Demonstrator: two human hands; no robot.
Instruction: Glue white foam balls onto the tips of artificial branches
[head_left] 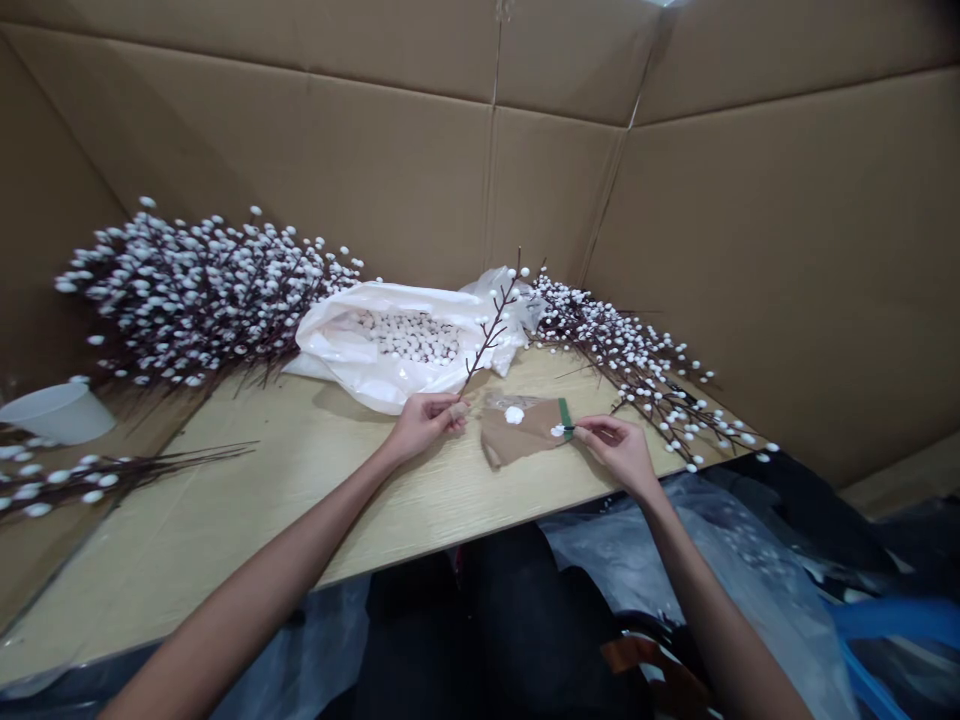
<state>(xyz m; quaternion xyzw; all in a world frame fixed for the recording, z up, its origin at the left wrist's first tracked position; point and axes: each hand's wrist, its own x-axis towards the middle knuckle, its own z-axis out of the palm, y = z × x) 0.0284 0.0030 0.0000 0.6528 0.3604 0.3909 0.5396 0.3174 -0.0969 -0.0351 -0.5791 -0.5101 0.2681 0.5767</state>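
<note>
My left hand (pixel 429 425) pinches the lower end of a dark twig (pixel 491 335), which leans up and to the right with a few white berries near its top. In my right hand (pixel 615 450) is a thin dark stick, its white-coated tip resting over the green-edged end of a brown cardboard piece (pixel 499 440). A white blob (pixel 514 414) lies on that cardboard. Behind my left hand sits an open white plastic bag (pixel 352 370) holding many loose white berries (pixel 420 338).
A large heap of white-berried branches (pixel 202 290) lies at the back left, another bunch (pixel 622 340) at the right. A white cup (pixel 58 412) and more berry stems (pixel 97 480) are at the far left. Cardboard walls (pixel 375 160) enclose the table (pixel 262 510).
</note>
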